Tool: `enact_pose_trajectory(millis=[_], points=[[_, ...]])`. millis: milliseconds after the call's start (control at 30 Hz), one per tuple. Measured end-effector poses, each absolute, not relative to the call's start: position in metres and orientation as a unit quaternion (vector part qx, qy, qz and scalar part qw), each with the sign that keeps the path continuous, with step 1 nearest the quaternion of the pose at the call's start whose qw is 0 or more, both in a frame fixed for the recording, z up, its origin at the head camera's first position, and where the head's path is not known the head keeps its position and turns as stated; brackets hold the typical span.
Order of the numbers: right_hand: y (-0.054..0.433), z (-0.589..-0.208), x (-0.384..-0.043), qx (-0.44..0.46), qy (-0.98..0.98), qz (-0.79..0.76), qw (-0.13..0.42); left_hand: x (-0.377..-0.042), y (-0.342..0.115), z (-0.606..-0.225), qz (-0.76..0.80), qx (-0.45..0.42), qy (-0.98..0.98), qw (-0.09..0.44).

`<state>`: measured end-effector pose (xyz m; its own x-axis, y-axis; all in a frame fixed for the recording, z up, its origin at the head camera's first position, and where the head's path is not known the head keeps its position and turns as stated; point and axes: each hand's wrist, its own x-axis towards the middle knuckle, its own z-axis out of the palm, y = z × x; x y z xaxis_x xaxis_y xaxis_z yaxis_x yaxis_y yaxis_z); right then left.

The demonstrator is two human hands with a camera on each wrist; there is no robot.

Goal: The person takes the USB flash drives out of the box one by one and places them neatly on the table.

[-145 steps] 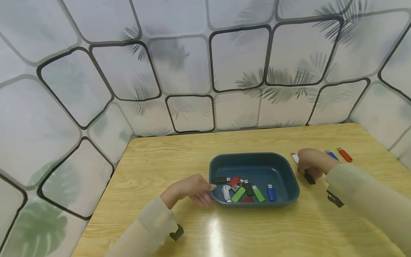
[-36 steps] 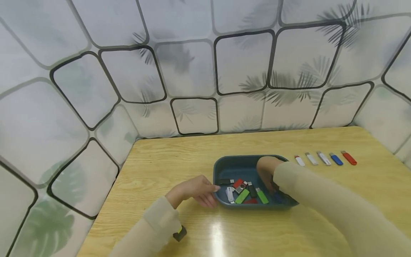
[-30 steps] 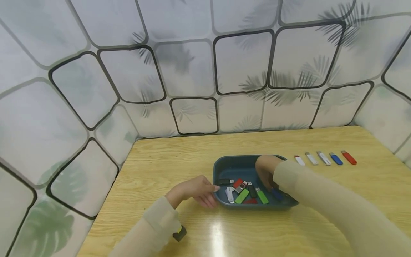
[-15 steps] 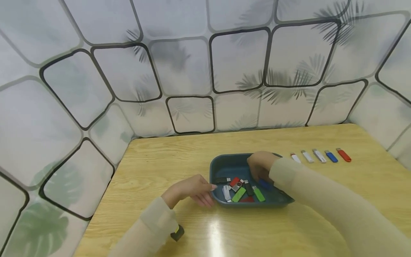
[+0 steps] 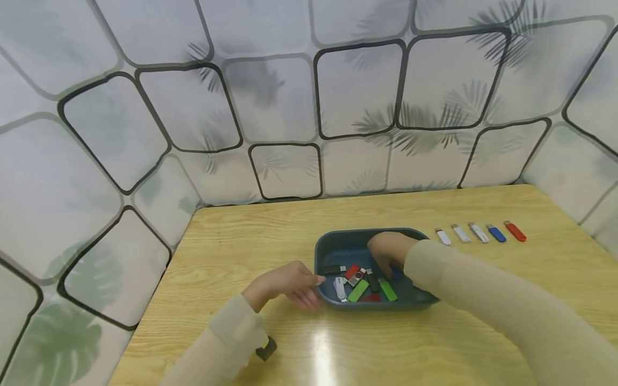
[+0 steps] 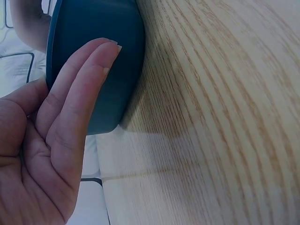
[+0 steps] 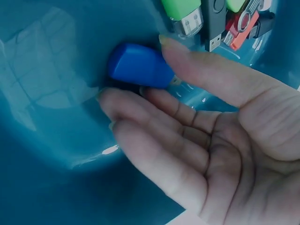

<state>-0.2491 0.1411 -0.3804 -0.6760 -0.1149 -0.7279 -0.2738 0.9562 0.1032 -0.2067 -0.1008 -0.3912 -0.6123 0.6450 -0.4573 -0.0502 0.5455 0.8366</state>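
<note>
A dark blue-green plastic bin (image 5: 333, 238) stands on the wooden table with several USB sticks inside. My left hand (image 5: 285, 283) holds its left end: the thumb lies over the rim, and the long fingers (image 6: 77, 101) lie against the outer wall. Inside the bin's right half is my right hand (image 5: 388, 251), reaching down. In the right wrist view its thumb and fingertips close around a blue USB stick (image 7: 138, 65) just at the bin floor. Left of that hand lie green sticks (image 5: 359, 291), a black stick (image 5: 373, 281) and a silver swivel stick (image 5: 356, 279).
On the table right of the bin, a spaced row holds a white-and-red stick (image 5: 442, 237), two white sticks (image 5: 461, 233), a blue one (image 5: 496, 233) and a red one (image 5: 515, 231). A patterned fabric wall (image 5: 280, 107) rises behind the table (image 5: 251, 230).
My right hand has come from the stick row into the bin, then shifted left and back with the blue stick. A second white stick now shows in the row. My left hand stays put.
</note>
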Motion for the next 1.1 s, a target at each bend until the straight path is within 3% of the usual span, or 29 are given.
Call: enact_pose_trajectory(millis=[433, 1100], points=[[0.143, -0.372, -0.249, -0.092, 0.916, 0.076, 0.383, -0.205, -0.099, -0.389, 0.436, 0.175, 0.788, 0.397], [0.169, -0.294, -0.246, -0.109, 0.924, 0.077, 0.358, -0.207, -0.097, -0.386, 0.404, 0.18, 0.801, 0.403]])
